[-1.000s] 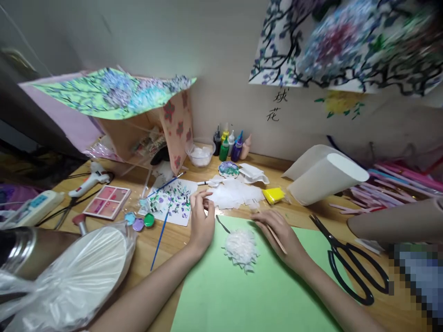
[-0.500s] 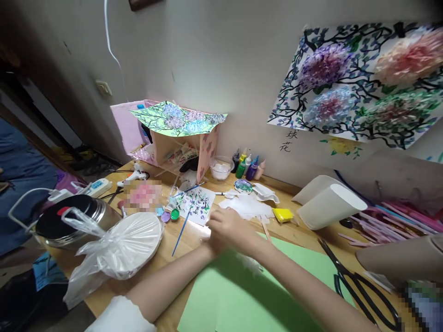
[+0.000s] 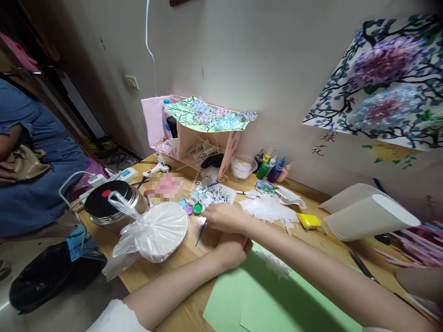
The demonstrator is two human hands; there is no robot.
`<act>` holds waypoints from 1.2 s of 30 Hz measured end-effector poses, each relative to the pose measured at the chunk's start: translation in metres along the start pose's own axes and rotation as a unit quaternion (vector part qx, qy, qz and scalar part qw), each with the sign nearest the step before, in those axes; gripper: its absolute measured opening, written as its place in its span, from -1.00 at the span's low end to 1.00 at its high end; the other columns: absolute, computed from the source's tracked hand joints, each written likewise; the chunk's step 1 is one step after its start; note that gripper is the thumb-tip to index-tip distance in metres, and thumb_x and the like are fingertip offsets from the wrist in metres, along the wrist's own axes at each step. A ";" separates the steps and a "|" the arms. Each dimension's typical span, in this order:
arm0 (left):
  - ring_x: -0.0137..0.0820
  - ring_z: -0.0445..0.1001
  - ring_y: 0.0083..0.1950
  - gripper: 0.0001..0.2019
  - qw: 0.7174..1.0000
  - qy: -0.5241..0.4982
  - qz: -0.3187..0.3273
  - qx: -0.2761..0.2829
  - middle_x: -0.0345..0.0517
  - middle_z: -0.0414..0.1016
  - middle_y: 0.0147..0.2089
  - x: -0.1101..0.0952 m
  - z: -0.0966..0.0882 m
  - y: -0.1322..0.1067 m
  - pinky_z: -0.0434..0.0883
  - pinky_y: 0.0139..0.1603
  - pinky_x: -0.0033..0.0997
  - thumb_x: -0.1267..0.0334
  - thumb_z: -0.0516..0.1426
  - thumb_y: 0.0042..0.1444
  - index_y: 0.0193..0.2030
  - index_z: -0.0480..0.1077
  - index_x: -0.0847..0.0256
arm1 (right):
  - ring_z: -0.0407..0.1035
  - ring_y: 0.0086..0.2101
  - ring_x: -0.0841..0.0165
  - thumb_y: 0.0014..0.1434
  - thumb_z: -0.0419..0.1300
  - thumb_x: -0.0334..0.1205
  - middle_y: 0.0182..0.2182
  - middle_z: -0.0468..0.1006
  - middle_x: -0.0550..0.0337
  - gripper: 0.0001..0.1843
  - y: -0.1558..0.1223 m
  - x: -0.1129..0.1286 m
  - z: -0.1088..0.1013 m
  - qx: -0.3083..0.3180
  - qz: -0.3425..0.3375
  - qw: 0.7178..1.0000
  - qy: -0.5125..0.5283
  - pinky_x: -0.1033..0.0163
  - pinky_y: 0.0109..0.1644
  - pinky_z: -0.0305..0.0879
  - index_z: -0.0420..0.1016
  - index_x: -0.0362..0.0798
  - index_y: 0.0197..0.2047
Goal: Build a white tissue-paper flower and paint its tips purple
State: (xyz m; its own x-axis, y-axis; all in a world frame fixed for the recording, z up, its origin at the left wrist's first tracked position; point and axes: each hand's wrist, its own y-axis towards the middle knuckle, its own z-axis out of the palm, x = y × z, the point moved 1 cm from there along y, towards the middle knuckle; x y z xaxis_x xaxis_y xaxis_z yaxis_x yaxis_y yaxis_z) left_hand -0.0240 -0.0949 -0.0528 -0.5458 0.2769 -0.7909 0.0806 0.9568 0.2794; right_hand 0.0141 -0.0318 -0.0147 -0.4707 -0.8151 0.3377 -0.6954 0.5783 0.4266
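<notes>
My right hand [image 3: 223, 218] reaches across from the right, above my left hand [image 3: 232, 251]. Its bent fingers are together over a blue paintbrush [image 3: 200, 234] lying on the table; whether they grip it is hidden. A green paint cap [image 3: 197, 208] and a purple paint cap [image 3: 188, 210] sit just left of the fingertips. My left hand is curled closed at the edge of the green paper [image 3: 263, 299], and I cannot see what is inside it. A white fringed paper flower [image 3: 275, 263] lies on the green paper beneath my right forearm.
White paper pieces [image 3: 268, 209], a yellow packet [image 3: 309, 221] and a paper roll [image 3: 375, 216] lie to the right. A plastic-wrapped bowl [image 3: 168, 228] and steel pot [image 3: 114, 203] stand left. Paint bottles [image 3: 273, 166] line the wall. Another person [image 3: 38, 152] is at far left.
My right hand has moved left, off my left wrist, to over the paintbrush. My view has swung left, bringing the other person further into sight.
</notes>
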 end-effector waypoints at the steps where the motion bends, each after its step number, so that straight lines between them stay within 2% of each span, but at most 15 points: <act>1: -0.29 0.42 -0.12 -0.90 1.000 0.013 0.014 0.024 -0.07 0.46 -0.15 0.000 -0.003 -0.007 0.40 -0.13 -0.31 0.31 0.11 0.11 -0.24 0.43 0.08 | 0.41 -0.50 0.52 0.24 0.01 -0.21 -0.57 0.49 0.30 -0.70 0.012 -0.002 -0.001 0.020 0.010 1.000 0.003 0.48 -0.41 0.32 0.43 -0.05 -0.47; 2: -0.27 0.42 -0.17 -0.89 0.998 0.033 0.031 0.049 -0.07 0.46 -0.23 -0.001 -0.008 -0.013 0.39 -0.16 -0.28 0.37 0.09 0.08 -0.29 0.42 0.11 | 0.43 -0.48 0.48 0.23 0.05 -0.23 -0.53 0.53 0.25 -0.77 0.023 -0.005 -0.002 0.038 0.036 0.998 0.025 0.44 -0.39 0.32 0.44 -0.07 -0.41; 4: -0.27 0.40 -0.22 -0.83 0.990 0.080 0.068 0.090 -0.09 0.45 -0.29 -0.008 -0.025 -0.027 0.36 -0.19 -0.25 0.43 0.01 0.08 -0.28 0.39 0.15 | 0.46 -0.46 0.40 0.23 0.07 -0.23 -0.44 0.58 0.11 -0.82 0.042 -0.014 -0.001 0.066 0.130 0.987 0.069 0.37 -0.38 0.31 0.44 -0.11 -0.31; 6: -0.30 0.39 -0.21 -0.80 0.985 0.116 0.091 0.094 -0.09 0.44 -0.25 -0.019 -0.051 -0.040 0.34 -0.18 -0.26 0.43 -0.04 0.12 -0.22 0.35 0.15 | 0.47 -0.49 0.37 0.24 0.05 -0.19 -0.44 0.59 0.05 -0.76 0.052 -0.023 0.005 0.108 0.218 0.961 0.129 0.34 -0.39 0.30 0.45 -0.14 -0.33; 7: -0.31 0.39 -0.20 -0.81 0.985 0.125 0.092 0.077 -0.10 0.43 -0.26 -0.024 -0.067 -0.046 0.33 -0.18 -0.28 0.43 -0.04 0.12 -0.21 0.33 0.15 | 0.46 -0.52 0.38 0.24 0.05 -0.17 -0.47 0.60 0.06 -0.73 0.055 -0.027 0.009 0.132 0.245 0.947 0.158 0.35 -0.41 0.29 0.46 -0.14 -0.37; 9: -0.31 0.39 -0.17 -0.81 0.984 0.163 0.070 0.025 -0.09 0.42 -0.24 -0.029 -0.101 -0.058 0.34 -0.15 -0.30 0.43 -0.03 0.13 -0.17 0.31 0.13 | 0.44 -0.57 0.41 0.22 0.06 -0.18 -0.51 0.59 0.10 -0.70 0.059 -0.032 0.018 0.160 0.257 0.933 0.194 0.38 -0.46 0.28 0.48 -0.14 -0.45; 11: -0.26 0.38 -0.06 -0.76 0.973 0.229 0.028 -0.001 -0.02 0.39 -0.12 -0.026 -0.132 -0.068 0.35 -0.08 -0.25 0.36 0.02 0.11 -0.06 0.27 0.12 | 0.46 -0.55 0.43 0.20 0.06 -0.23 -0.49 0.61 0.12 -0.71 0.060 -0.035 0.027 0.169 0.270 0.922 0.221 0.41 -0.47 0.29 0.49 -0.14 -0.45; 13: -0.18 0.30 0.11 -0.61 0.953 0.302 -0.011 0.005 0.07 0.30 0.08 -0.018 -0.155 -0.073 0.31 0.06 -0.15 0.28 0.06 0.11 0.10 0.17 0.13 | 0.48 -0.52 0.43 0.18 0.05 -0.26 -0.48 0.61 0.13 -0.73 0.061 -0.038 0.036 0.173 0.285 0.912 0.239 0.44 -0.48 0.29 0.51 -0.14 -0.44; 15: -0.10 0.16 0.25 -0.43 0.933 0.359 -0.033 0.016 0.15 0.15 0.23 -0.008 -0.169 -0.073 0.24 0.17 -0.05 0.17 0.09 0.08 0.23 0.04 0.19 | 0.48 -0.52 0.42 0.14 0.06 -0.29 -0.52 0.61 0.14 -0.74 0.063 -0.040 0.042 0.174 0.300 0.906 0.244 0.44 -0.49 0.28 0.52 -0.14 -0.47; 19: 0.06 -0.09 0.37 -0.04 0.896 0.436 -0.053 0.056 0.29 -0.10 0.37 0.004 -0.174 -0.063 0.10 0.26 0.10 -0.07 0.16 -0.06 0.35 -0.25 0.29 | 0.46 -0.55 0.37 0.00 0.10 -0.34 -0.64 0.55 0.13 -0.79 0.069 -0.043 0.043 0.160 0.329 0.905 0.218 0.42 -0.50 0.23 0.51 -0.15 -0.58; 21: 0.10 -0.12 0.38 0.05 0.882 0.458 -0.070 0.086 0.32 -0.14 0.38 0.008 -0.172 -0.057 0.09 0.26 0.12 -0.09 0.19 -0.12 0.37 -0.30 0.28 | 0.46 -0.55 0.36 -0.03 0.11 -0.34 -0.65 0.53 0.13 -0.79 0.073 -0.044 0.039 0.147 0.337 0.908 0.202 0.40 -0.47 0.22 0.49 -0.14 -0.61; 25: 0.08 -0.03 0.36 -0.03 0.858 0.488 -0.097 0.129 0.35 -0.08 0.37 0.012 -0.171 -0.054 0.12 0.26 0.08 0.00 0.16 -0.07 0.38 -0.27 0.26 | 0.46 -0.51 0.32 -0.07 0.12 -0.36 -0.68 0.51 0.11 -0.79 0.077 -0.049 0.027 0.131 0.346 0.911 0.182 0.36 -0.41 0.24 0.48 -0.13 -0.66; 29: 0.07 -0.03 0.36 -0.10 0.850 0.496 -0.101 0.146 0.36 -0.03 0.35 0.014 -0.174 -0.055 0.12 0.27 0.06 0.00 0.11 -0.03 0.37 -0.22 0.30 | 0.46 -0.50 0.29 -0.10 0.13 -0.35 -0.69 0.50 0.09 -0.79 0.072 -0.061 0.021 0.123 0.365 0.904 0.185 0.34 -0.39 0.27 0.45 -0.14 -0.70; 36: 0.02 -0.01 0.36 -0.13 0.851 0.496 -0.089 0.152 0.26 -0.01 0.36 0.018 -0.178 -0.058 0.15 0.27 0.04 0.00 0.09 -0.01 0.37 -0.20 0.27 | 0.46 -0.57 0.38 -0.03 0.12 -0.35 -0.58 0.57 0.08 -0.79 0.052 -0.085 0.006 0.128 0.420 0.857 0.270 0.36 -0.47 0.36 0.45 -0.15 -0.64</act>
State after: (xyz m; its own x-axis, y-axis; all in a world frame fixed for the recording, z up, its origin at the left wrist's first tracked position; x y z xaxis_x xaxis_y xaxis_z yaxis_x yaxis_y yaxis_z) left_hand -0.1867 -0.1609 0.0136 -0.9948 0.0580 0.0835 0.0523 0.9962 -0.0692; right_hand 0.0145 0.0676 -0.0267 -0.5921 0.0594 0.8037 -0.3627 0.8710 -0.3315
